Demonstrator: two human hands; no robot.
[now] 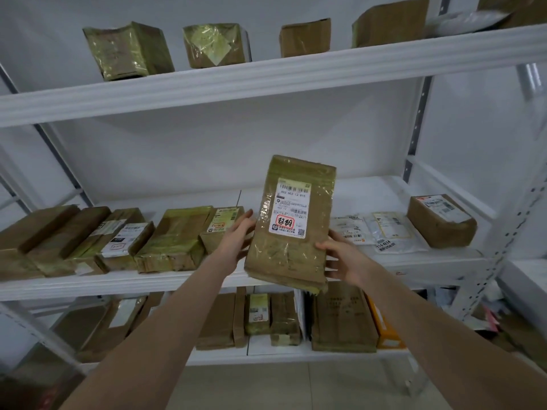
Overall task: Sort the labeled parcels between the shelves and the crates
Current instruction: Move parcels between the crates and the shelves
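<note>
A flat brown parcel (pixel 284 258), wrapped in clear tape with a white shipping label and a red-marked sticker, stands upright in front of the middle shelf (pixel 177 281). My left hand (pixel 236 235) holds its left edge with fingers behind it. My right hand (pixel 343 258) grips its lower right edge. Its bottom end hangs just below the shelf's front rim. A bare stretch of the shelf lies directly behind the parcel.
Several taped brown parcels (pixel 174 238) line the middle shelf on the left; white mailers (pixel 381 230) and a brown box (pixel 441 220) lie on the right. More boxes (pixel 213 44) stand on the top shelf, and parcels (pixel 343 318) fill the lower one. A steel upright (pixel 503 232) stands right.
</note>
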